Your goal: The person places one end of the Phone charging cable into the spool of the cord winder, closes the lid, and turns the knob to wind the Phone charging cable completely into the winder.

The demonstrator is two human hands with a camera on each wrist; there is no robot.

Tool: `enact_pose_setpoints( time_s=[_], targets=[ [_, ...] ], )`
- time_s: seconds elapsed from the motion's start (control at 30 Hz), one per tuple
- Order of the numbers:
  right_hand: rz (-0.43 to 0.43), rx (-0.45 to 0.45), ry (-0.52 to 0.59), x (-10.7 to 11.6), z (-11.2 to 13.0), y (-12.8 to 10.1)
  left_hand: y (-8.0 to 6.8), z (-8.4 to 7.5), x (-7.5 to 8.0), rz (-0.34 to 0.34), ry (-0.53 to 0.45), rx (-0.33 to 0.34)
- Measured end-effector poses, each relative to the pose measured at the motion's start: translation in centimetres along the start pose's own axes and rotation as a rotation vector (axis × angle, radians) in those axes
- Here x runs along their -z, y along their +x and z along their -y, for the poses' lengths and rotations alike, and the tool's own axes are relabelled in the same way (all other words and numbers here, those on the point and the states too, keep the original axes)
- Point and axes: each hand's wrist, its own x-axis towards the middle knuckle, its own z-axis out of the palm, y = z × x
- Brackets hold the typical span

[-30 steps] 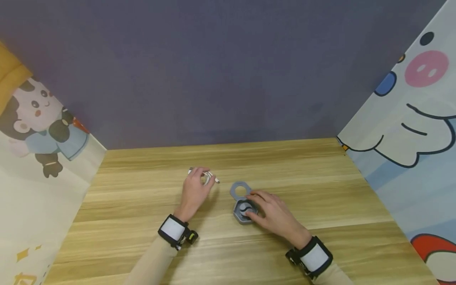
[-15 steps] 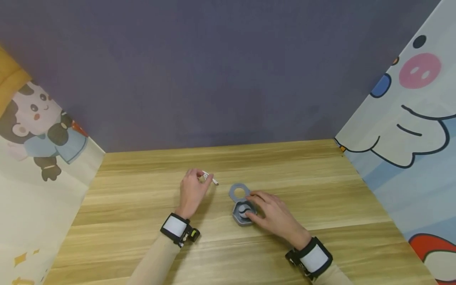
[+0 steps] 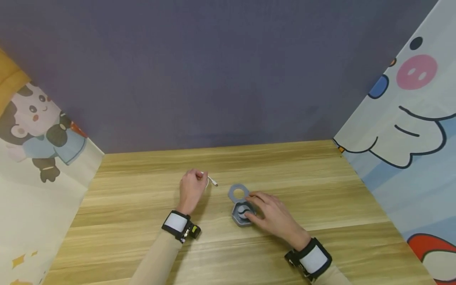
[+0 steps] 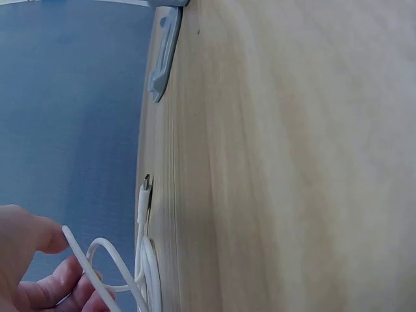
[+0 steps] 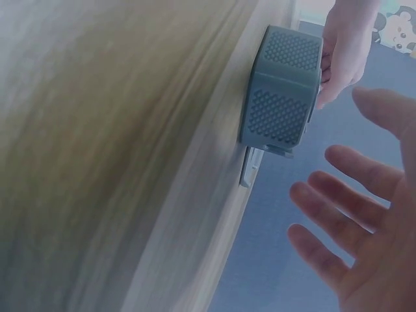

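My left hand (image 3: 194, 184) holds a coiled white cable (image 3: 212, 181), fingers curled round its loops; the plug end sticks out to the right. In the left wrist view the cable (image 4: 142, 270) loops past my fingertips (image 4: 49, 286), its connector lying against the wood. A grey hexagonal case (image 3: 240, 215) sits mid-table with its ring-shaped lid (image 3: 237, 192) flipped open toward the wall. My right hand (image 3: 260, 208) hovers at the case's right side. In the right wrist view its fingers (image 5: 344, 221) are straight and spread, apart from the case (image 5: 283, 91).
The wooden table (image 3: 306, 182) is walled by a purple-grey backdrop (image 3: 221, 79) behind, with cartoon-printed panels on the left (image 3: 39, 130) and right (image 3: 409, 118).
My left hand has gathered the cable's loops in, so less of it shows beyond the fingers. The right hand stays by the case. The head view shifted slightly.
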Motion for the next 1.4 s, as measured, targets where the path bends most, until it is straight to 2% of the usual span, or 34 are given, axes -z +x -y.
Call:
enact_pose_setpoints(
  time_s=[0.33,0.47,0.63,0.83,1.13,1.4],
  targets=[
    [-0.003,0.007,0.007,-0.1,0.2,0.0,-0.3,0.2,0.6,0.017,-0.01,0.048],
    [0.003,0.008,0.011,0.0,0.4,0.1,-0.6,0.4,1.1,0.0,-0.012,0.04],
    [0.006,0.002,0.018,0.1,0.4,0.1,-0.8,0.4,1.9,-0.035,-0.076,0.013],
    [0.013,-0.004,0.034,0.3,0.4,0.5,-0.9,-0.5,3.3,-0.11,-0.169,-0.084],
    [-0.027,0.004,0.103,0.8,0.8,1.6,-1.1,-3.0,6.3,-0.188,-0.437,-0.25],
    [-0.09,0.003,0.149,1.2,1.4,2.6,-1.5,-4.6,8.1,-0.22,-0.477,-0.391]
  ],
)
